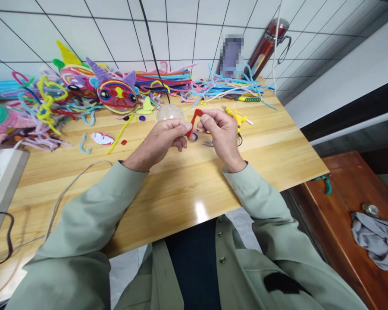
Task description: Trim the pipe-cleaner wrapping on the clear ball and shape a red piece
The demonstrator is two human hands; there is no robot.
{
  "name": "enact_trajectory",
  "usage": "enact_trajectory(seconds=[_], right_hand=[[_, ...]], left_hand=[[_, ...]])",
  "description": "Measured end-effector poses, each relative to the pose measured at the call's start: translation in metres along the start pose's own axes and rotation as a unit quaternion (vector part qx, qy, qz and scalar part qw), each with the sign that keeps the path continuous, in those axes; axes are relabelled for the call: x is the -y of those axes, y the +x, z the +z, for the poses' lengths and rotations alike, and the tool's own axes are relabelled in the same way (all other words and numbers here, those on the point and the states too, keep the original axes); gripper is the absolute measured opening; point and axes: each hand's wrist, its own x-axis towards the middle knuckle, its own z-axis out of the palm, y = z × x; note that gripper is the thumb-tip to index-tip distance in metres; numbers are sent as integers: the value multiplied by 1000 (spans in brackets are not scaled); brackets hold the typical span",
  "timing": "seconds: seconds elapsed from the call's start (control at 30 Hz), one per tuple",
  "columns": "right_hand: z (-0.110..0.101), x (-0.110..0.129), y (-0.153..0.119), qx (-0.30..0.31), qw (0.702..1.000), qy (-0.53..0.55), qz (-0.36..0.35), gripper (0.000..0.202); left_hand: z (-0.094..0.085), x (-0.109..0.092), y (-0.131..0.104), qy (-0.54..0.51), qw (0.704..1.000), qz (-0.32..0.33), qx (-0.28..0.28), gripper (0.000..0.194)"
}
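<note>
Between my two hands is a bent piece of red pipe cleaner (195, 120), raised above the wooden table. My left hand (168, 132) pinches its lower part between thumb and forefinger. The thumb and forefinger of my right hand (221, 133) close on its upper end. Just behind my left hand rests a round clear lamp base (170, 113) with a dark stem. A yellow glue gun (237, 117) lies right behind my right hand. Pliers with grey jaws (208, 143) stick out beside that hand, their handles partly hidden.
Pipe-cleaner figures (118, 94) and heaps of coloured pipe cleaners (226, 88) line the tiled wall. A phone (232, 56) and a red flask (268, 47) lean there. A white power strip (6, 185) with cables sits at left. At right stands a lower brown surface (349, 193) with a grey cloth (377, 241).
</note>
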Motion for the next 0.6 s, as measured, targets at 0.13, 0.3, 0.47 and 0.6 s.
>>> enact_trajectory(seconds=[0.13, 0.3, 0.47, 0.6], right_hand=[[-3, -4, 6, -7, 999, 36, 22, 55], [-5, -12, 7, 1, 999, 43, 11, 54], [-3, -6, 3, -1, 999, 0, -48, 50], [-3, -1, -1, -28, 988, -106, -110, 39]], left_hand=[[0, -2, -1, -47, 998, -29, 28, 44], [3, -2, 0, -85, 994, -40, 47, 56], [9, -3, -3, -58, 998, -18, 26, 32], [15, -7, -9, 35, 999, 27, -10, 20]])
